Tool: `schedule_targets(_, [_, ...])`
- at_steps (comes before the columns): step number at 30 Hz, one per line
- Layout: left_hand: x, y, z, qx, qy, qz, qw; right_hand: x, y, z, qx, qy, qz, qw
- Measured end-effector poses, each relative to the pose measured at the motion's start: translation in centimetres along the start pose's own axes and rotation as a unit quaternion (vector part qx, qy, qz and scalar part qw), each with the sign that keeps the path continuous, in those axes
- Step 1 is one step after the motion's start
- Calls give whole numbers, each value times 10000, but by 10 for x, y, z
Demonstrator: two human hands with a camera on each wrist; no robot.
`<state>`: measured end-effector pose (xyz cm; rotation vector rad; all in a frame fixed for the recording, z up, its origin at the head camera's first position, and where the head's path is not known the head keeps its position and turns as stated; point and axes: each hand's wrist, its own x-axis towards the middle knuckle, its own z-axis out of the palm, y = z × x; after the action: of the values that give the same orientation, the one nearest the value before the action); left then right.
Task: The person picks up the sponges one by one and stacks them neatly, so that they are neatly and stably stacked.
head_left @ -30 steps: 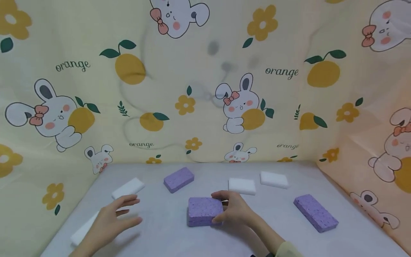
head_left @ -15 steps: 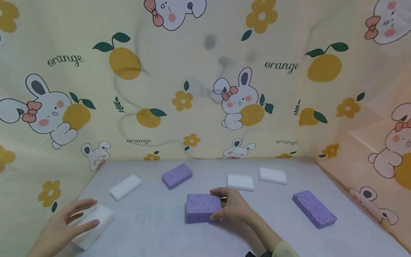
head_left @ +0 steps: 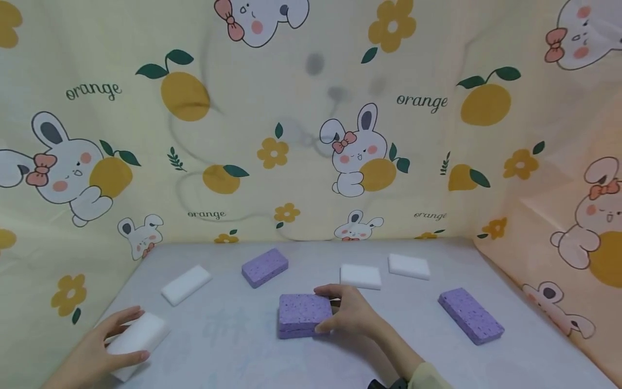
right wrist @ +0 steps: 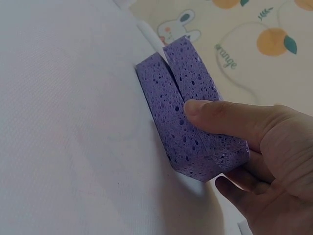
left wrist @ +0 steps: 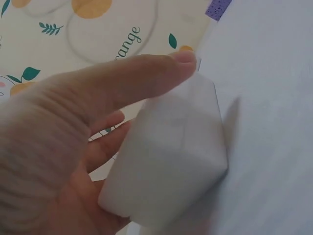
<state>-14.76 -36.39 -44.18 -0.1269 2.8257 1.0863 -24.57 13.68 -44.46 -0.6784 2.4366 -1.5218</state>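
At the near left of the head view, my left hand (head_left: 89, 348) grips a thick white sponge block (head_left: 141, 335), thumb along its near side and fingers behind it. The left wrist view shows the same white block (left wrist: 166, 156) tilted, its lower edge close to the tabletop. My right hand (head_left: 355, 313) holds two purple sponges (head_left: 303, 313) stacked one on the other at mid-table. In the right wrist view the thumb lies across the seam of the two speckled purple sponges (right wrist: 183, 112), with a narrow gap at their far end. The other fingers are partly hidden behind them.
Another white block (head_left: 186, 284) and a purple sponge (head_left: 264, 268) lie at the back left. Two white blocks (head_left: 360, 276) sit behind my right hand, and a purple sponge (head_left: 471, 316) lies at the right. A printed cloth (head_left: 291, 108) walls off the table (head_left: 218, 351).
My left hand has moved left and down from above the table onto the white block and now grips it. The right hand stays on the purple stack; the head view has shifted slightly.
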Motion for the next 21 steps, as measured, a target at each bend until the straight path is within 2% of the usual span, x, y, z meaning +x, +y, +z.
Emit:
schedule_targets(14, [5, -2, 3, -259, -341, -363, 9984, 1, 1, 1, -162, 41, -19, 9999])
schedule_targets(21, [6, -9, 3, -34, -456, -214, 9987, -1, -1, 0, -125, 38, -3, 9999])
